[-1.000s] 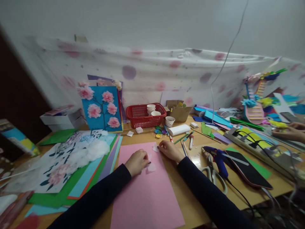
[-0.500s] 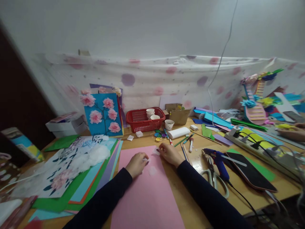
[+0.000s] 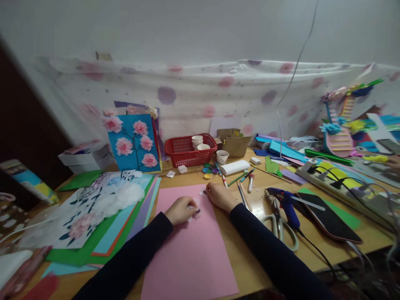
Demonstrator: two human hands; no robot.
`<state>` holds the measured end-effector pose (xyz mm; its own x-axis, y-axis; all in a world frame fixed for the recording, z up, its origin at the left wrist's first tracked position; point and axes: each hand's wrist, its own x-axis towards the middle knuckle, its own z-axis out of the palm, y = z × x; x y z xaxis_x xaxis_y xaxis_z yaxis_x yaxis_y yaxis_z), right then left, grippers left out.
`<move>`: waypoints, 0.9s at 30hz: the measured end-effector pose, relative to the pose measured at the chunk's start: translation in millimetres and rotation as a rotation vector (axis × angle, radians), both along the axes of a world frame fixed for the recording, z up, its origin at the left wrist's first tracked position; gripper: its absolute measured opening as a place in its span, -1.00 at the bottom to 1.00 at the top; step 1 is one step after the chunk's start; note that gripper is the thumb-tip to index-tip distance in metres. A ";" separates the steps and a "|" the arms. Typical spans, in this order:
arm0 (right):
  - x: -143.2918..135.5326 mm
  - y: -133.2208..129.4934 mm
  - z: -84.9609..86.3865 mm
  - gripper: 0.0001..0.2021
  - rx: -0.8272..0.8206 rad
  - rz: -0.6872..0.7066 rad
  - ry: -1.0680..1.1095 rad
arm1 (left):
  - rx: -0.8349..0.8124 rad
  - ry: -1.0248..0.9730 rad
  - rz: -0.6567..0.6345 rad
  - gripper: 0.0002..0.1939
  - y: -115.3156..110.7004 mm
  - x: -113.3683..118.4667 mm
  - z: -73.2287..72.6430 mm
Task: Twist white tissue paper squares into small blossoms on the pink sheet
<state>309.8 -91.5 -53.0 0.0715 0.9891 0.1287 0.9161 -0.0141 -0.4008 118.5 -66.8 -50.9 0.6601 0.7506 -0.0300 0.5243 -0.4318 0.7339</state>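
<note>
Pinching a pale scrap (image 3: 196, 215) in the left hand (image 3: 180, 211), with thumb and fingertips closed together, low over the upper part of the pink sheet (image 3: 187, 258); cannot tell whether one layer or two. Holding a second scrap (image 3: 202, 192) under the closed fingertips of the right hand (image 3: 221, 196), near the sheet's upper right corner.

Compared with half a second ago: shifted left hand slightly nearer, onto the spot where a scrap lay loose; kept right hand at the same corner. At far right, less now in view of another person's hand (image 3: 395, 162), near a yellow piece (image 3: 376, 158).

Checked for print: on the blue and yellow carton (image 3: 29, 181) at left, too blurred to read; on the paper cup (image 3: 222, 157), only small dark marks.

Logged on the tabletop (image 3: 240, 254) beyond the sheet: red basket (image 3: 179, 159) with white cups (image 3: 197, 141) inside. Right of the sheet: scissors (image 3: 275, 224), touching or just beside the glue gun (image 3: 290, 212).
</note>
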 end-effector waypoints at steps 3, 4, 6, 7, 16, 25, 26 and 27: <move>1.8 -1.3 1.1 -0.79 0.039 -0.008 0.025 | 0.048 -0.083 0.085 -0.85 9.6 -4.2 0.7; 2.2 -1.6 1.5 -0.80 0.061 -0.002 0.042 | 0.070 -0.116 0.104 -0.87 10.4 -4.3 1.7; 2.2 -2.2 2.3 -0.80 0.105 0.026 0.086 | 0.088 -0.175 0.113 -0.94 9.0 -1.8 3.6; 1.6 -2.7 2.6 -0.81 0.126 0.043 0.112 | 0.080 -0.199 0.107 -0.97 7.6 0.4 4.1; -12.8 -12.2 3.5 -0.81 0.259 0.151 0.331 | -0.356 -0.440 0.186 -0.82 9.5 10.4 1.4; -36.5 -27.0 4.7 -0.86 0.214 0.277 0.413 | -1.004 -0.637 0.187 -0.67 1.5 18.3 12.7; -37.1 -28.7 5.3 -0.86 0.213 0.280 0.423 | -1.035 -0.650 0.205 -0.66 0.0 19.9 12.2; -37.2 -30.3 6.1 -0.84 0.218 0.275 0.436 | -1.055 -0.665 0.227 -0.68 -1.1 20.8 12.0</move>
<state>272.6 -121.8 -46.9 -0.0936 0.9327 0.3483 0.6232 0.3277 -0.7101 139.3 -67.9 -38.9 0.6377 0.6622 -0.3935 -0.0917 0.5725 0.8148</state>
